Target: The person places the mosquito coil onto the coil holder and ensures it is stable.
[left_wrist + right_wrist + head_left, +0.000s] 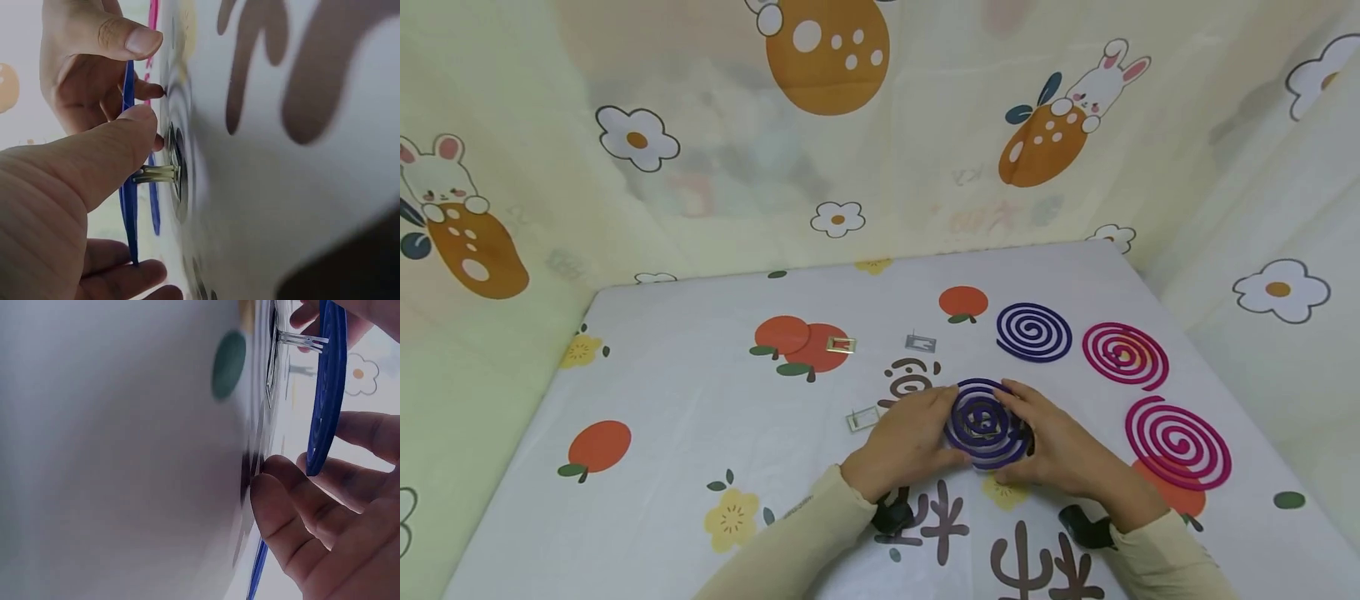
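A dark blue mosquito coil [979,408] lies level between both hands, just above the table. My left hand [902,437] grips its left edge, the thumb over the near rim and fingers at the far side. Around the right rim curl the fingers of my right hand [1060,450]; its thumb hangs low, close to the tabletop in the right wrist view. Under the coil's middle stands a small metal coil stand [156,174], its upright prong reaching the coil. Whether the prong passes through the coil's centre is hidden.
To the right lie another blue coil [1033,332] and two pink coils, one farther back [1125,355] and one nearer [1180,443]. Flat metal stands lie on the left: a gold one [841,344], a silver one [921,342] and a pale one [862,418] near my left hand.
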The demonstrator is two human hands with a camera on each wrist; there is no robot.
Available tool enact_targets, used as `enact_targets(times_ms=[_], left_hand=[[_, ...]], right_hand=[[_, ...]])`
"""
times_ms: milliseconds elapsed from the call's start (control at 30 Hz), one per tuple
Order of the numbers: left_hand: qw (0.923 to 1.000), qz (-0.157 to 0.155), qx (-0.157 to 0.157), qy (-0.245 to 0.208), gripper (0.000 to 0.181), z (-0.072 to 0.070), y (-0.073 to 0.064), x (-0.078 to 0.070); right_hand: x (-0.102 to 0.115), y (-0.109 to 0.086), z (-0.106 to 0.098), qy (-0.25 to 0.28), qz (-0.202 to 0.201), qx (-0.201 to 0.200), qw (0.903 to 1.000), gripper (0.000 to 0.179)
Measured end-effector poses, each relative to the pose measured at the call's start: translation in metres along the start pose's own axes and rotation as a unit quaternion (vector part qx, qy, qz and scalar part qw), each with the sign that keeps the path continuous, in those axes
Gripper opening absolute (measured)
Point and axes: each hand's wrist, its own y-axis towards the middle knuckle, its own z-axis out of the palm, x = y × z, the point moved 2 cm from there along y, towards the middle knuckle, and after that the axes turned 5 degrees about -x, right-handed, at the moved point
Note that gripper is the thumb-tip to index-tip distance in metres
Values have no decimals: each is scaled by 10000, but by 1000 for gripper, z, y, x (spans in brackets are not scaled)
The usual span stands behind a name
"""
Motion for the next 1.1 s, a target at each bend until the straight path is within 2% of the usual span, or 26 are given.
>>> enact_targets(times_ms=[167, 500, 867, 1100], left_hand=[[9998, 27, 43, 188, 92, 5, 13, -7], [9997, 51, 181, 150, 90, 9, 29, -16], [9994, -42, 347, 48, 91, 11, 36, -22], [9996, -32, 268, 71, 92, 15, 40, -24]], right_hand=[[-4, -2, -8, -149, 96, -50, 9998, 105], [-12, -5, -19, -353, 402, 22, 9986, 106], [-19, -8, -22, -380, 566, -68, 9977, 107], [-23, -9, -23, -377, 488, -165, 9980, 107]])
